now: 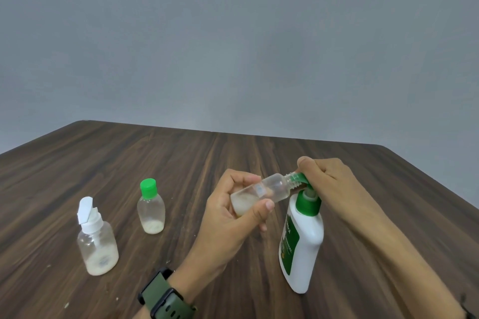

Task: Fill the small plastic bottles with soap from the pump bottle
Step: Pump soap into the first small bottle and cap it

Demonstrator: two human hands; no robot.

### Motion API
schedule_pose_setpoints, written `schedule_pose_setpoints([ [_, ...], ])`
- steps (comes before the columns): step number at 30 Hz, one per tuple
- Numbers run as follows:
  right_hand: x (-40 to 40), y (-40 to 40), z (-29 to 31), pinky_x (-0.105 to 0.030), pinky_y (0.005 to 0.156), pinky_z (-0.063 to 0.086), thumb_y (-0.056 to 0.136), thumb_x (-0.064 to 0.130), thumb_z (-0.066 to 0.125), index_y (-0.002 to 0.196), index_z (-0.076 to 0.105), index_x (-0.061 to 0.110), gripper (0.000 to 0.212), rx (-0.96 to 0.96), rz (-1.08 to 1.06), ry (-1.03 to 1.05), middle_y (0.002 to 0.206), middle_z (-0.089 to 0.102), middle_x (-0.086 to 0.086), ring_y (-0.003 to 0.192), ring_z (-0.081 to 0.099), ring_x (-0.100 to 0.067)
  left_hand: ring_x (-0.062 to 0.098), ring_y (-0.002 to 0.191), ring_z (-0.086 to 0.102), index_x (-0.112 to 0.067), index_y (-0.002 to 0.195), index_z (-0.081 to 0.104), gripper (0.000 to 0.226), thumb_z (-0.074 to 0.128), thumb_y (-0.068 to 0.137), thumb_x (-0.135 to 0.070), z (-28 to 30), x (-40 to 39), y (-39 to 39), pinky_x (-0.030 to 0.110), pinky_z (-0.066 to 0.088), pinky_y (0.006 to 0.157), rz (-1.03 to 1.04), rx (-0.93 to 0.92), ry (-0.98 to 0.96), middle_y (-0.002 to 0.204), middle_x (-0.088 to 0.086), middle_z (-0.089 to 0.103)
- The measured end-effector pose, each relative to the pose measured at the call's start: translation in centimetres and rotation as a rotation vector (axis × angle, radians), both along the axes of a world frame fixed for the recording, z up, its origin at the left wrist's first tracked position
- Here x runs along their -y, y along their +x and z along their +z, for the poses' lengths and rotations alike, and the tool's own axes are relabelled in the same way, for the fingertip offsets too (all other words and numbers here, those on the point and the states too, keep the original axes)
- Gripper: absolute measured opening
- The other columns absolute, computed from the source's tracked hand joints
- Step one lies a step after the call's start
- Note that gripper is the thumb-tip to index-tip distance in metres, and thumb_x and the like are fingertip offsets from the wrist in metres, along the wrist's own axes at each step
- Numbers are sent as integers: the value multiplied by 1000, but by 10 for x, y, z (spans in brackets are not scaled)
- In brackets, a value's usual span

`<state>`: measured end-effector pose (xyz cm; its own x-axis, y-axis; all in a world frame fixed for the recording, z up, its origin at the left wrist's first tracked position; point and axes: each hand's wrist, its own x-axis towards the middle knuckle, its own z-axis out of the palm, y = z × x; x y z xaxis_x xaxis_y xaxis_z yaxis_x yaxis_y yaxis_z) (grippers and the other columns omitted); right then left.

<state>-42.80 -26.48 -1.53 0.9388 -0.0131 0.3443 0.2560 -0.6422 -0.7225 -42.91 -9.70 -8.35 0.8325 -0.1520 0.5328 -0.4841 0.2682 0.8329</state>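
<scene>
The uncapped small bottle [261,193] is lying tilted in the air above the table [181,163], its threaded mouth pressed up to the green nozzle [300,178] of the pump bottle [302,243], with a little pale soap pooling at its lower end. The left hand [233,217] is gripping its clear body, fingers [248,181] curled over the top and thumb underneath. The right hand [329,181] is curling over the pump head, thumb on top, pressing it down while the big bottle is standing upright on the table.

To do this step well, the mouth should probably be kept snug around the nozzle tip and the strokes slow and full, since thick soap tends to string and smear on the threads (a steeper tilt of the base downward would likely help it run in).

The small bottle is a thin, see-through plastic cylinder with rounded shoulders; the pump bottle is opaque white, flat-sided, with a green collar and label. Further left, a rounded clear bottle with a green cap [150,208] and a squat clear bottle with a white pump top [97,243] are standing on the dark wood-grain table, each holding a shallow layer of foamy soap. A green-strapped watch [166,295] is sitting on the left wrist.
</scene>
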Motion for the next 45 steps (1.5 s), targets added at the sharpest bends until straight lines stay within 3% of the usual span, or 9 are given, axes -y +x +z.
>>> schedule_pose_setpoints([
  [3,0,0,5,-14,42,27,94,23,39,50,38,13,45,8,6,-7,42,38,8,42,30,-6,15,55,62,-33,89,61,26,70,72,-15,5,-1,0,21,53,52,17,26,22,92,0,65],
  [8,1,-3,-8,-33,58,27,93,23,36,57,41,6,40,-9,20,33,60,40,-14,58,33,-20,12,56,62,-27,92,58,25,70,74,-14,-1,1,1,22,53,52,19,30,57,91,-5,66],
  [12,-1,-2,-8,-34,59,28,93,23,38,57,44,-1,44,-18,51,46,61,40,-14,59,34,-20,13,54,62,-29,91,60,24,73,71,-25,-3,0,-1,20,53,52,14,23,32,90,-5,67],
  [17,-1,-2,4,-31,57,29,93,24,40,54,42,11,41,-14,60,45,55,41,-6,56,35,-19,16,54,63,-33,91,60,25,74,71,-26,3,-1,-1,21,53,53,18,50,31,92,-4,67],
  [24,0,-4,-11,-35,60,27,92,23,37,58,43,4,40,-7,50,65,63,41,-15,60,34,-22,14,56,63,-30,91,59,25,71,70,-29,-1,1,0,22,53,53,26,41,62,89,-2,67],
  [27,-1,-2,-7,-33,59,27,91,25,39,58,42,-1,43,-17,64,66,60,40,-12,58,34,-19,14,55,63,-31,91,60,25,72,70,-28,-3,-2,-2,23,54,52,30,34,29,87,-1,67],
  [31,-1,3,4,-20,47,25,92,26,41,47,37,16,45,-15,35,-15,38,39,9,41,29,-5,15,54,62,-31,91,61,26,74,69,-25,1,-3,0,24,54,52,46,31,5,87,3,67],
  [41,-1,-3,-9,-30,56,26,92,20,38,53,34,14,40,-7,42,65,57,37,-9,57,32,-18,14,54,62,-31,89,61,24,75,69,-26,-5,0,-1,23,53,51,12,-9,22,86,1,68],
  [45,-2,0,2,-11,40,26,92,23,41,47,36,18,45,17,41,33,39,37,10,41,28,-5,17,55,63,-31,90,62,26,73,67,-29,2,-2,-1,25,54,51,29,12,-5,86,4,67],
])
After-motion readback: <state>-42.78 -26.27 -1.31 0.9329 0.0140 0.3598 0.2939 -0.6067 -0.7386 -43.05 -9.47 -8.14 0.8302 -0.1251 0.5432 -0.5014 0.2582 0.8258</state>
